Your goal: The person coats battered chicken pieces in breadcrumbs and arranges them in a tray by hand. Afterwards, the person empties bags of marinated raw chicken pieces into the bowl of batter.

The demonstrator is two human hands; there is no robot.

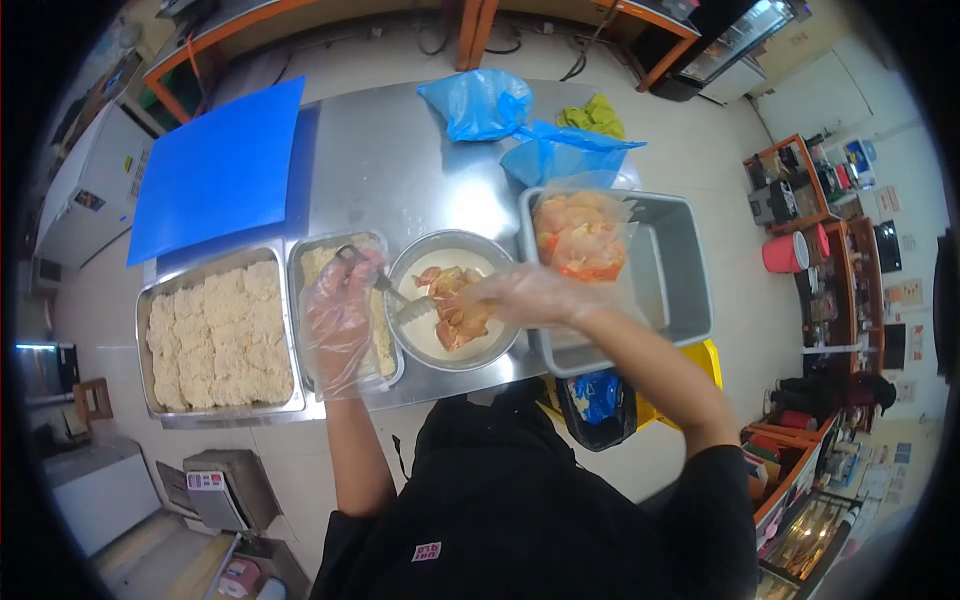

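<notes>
In a clear plastic glove, my left hand (342,315) is closed around metal tongs (408,307), whose tips reach over the left side of a round metal bowl (503,352). The bowl holds a pale liquid and raw chicken pieces (455,305). My right hand (545,297), also gloved, comes in from the right with its fingers at the chicken. Its fingertips are partly blurred. Beneath my left hand lies a narrow metal tray (393,372) with pale crumbly coating, partly hidden.
A larger metal tray (290,405) of coated pieces (220,335) stands left, behind it a blue board (220,170). At right, a grey tub (690,290) holds a clear bag of marinated raw chicken (580,235). Blue plastic bags (480,105) and a green cloth (593,117) lie at the far edge.
</notes>
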